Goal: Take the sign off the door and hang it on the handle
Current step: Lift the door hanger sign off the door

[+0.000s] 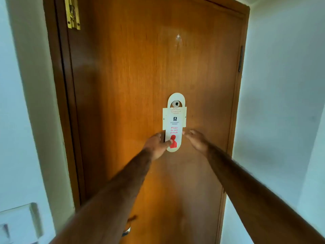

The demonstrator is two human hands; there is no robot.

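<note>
A cream "Please do not disturb" sign (174,123) hangs over the peephole (175,103) in the middle of a brown wooden door (133,76). My left hand (156,144) is at the sign's lower left edge, thumb pressed on the red figure and fingers going behind the edge. Just right of the sign, my right hand (197,140) has its fingers spread, fingertips close to the sign's right edge. The door handle (129,224) shows only partly at the bottom, mostly hidden behind my left forearm.
A brass latch (72,14) sits at the door's top left beside the frame. A hinge (240,59) is on the right edge. White walls stand on both sides, with a white switch plate (19,224) low on the left wall.
</note>
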